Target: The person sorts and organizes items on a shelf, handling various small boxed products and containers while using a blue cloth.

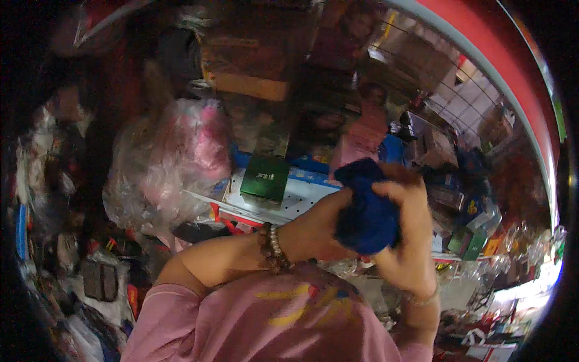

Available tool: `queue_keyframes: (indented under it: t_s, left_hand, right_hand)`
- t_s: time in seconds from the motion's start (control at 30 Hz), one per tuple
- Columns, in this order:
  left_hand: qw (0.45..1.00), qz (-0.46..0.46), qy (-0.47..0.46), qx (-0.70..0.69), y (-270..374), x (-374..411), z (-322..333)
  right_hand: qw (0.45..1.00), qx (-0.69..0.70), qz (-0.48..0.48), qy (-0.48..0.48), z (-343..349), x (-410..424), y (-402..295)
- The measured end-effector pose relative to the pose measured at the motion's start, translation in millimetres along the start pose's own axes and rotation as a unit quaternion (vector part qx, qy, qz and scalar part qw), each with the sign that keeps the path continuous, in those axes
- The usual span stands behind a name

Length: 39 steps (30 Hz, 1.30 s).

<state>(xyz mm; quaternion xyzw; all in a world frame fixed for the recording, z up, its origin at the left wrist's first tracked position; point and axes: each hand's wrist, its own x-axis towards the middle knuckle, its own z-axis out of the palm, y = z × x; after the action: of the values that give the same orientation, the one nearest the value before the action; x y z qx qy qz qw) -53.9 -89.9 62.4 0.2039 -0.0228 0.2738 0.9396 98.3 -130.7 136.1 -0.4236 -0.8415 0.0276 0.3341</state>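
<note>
A dark blue bundle of soft fabric (368, 212) is held up in front of my chest, between both hands. My left hand (323, 224) grips its left side, with a beaded bracelet on that wrist. Around its right side curls my right hand (409, 226), blurred, with the thumb and fingers against the fabric. The bundle is folded or rolled, and the blur hides its exact kind. Beyond my left hand, a dark green box (266, 181) with printing rests on a white perforated surface (296, 197).
Clear plastic bags (167, 167), one with pink contents, bulge at the left. Cardboard boxes (246, 68) are stacked at the back. Smaller green boxes (468, 244) stand at the right, below a wire rack (466, 99). A person in pink (366, 122) is beyond the bundle.
</note>
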Motion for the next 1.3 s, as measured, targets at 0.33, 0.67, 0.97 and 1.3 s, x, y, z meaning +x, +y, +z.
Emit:
queue_keyframes:
  t_s: [0.33, 0.67, 0.97, 1.3]
  left_hand:
    - [0.824, 0.174, -0.045, 0.538, -16.3, -32.8, -12.1]
    - [0.382, 0.287, 0.382, 0.791, 48.0, -149.1, -6.3]
    - [0.334, 0.157, 0.038, 0.929, -14.3, -54.7, 6.5]
    - [0.622, -0.008, 0.12, 0.774, -35.9, 57.8, -22.4]
  right_hand:
    - [0.994, 0.053, 0.084, 0.033, 17.3, -87.7, 9.5]
    - [0.708, 0.453, 0.338, 0.423, 3.7, -149.3, 67.7]
    - [0.752, 0.453, 0.321, 0.354, -17.4, -109.6, 95.8]
    - [0.938, -0.245, 0.107, 0.222, 66.9, -26.9, 208.0]
